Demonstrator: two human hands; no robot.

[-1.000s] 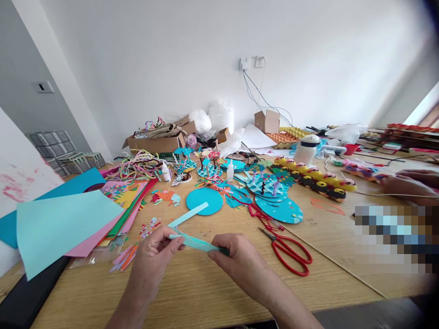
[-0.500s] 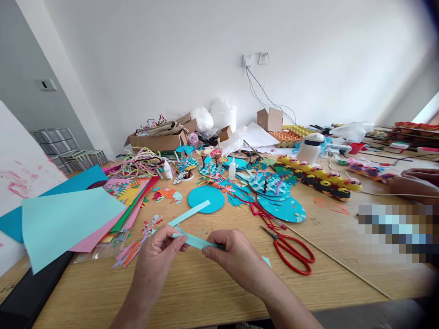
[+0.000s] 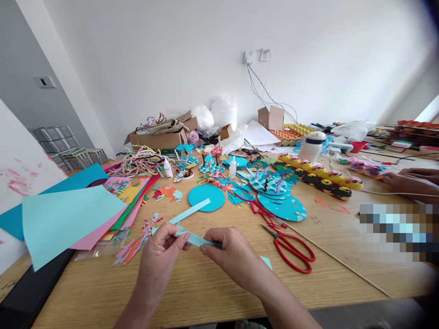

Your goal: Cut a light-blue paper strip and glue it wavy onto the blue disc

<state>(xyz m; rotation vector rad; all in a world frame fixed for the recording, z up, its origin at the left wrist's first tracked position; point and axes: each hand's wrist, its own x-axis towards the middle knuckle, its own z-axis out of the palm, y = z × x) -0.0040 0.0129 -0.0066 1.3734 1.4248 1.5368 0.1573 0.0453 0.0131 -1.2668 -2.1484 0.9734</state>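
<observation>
L hand (image 3: 161, 256) & R hand (image 3: 235, 258) pinch paper strip (image 3: 195, 239); red scissors (image 3: 278, 239) just R, paper stack (image 3: 68, 219) L.

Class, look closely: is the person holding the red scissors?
No: the red scissors lie on the table beside the right hand, while it and the left hand pinch a light blue paper strip.

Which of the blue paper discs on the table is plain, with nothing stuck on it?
The disc at the pale strip's far end, mid-table. It is bare; the other discs to its right carry wave cutouts and coloured specks.
</observation>
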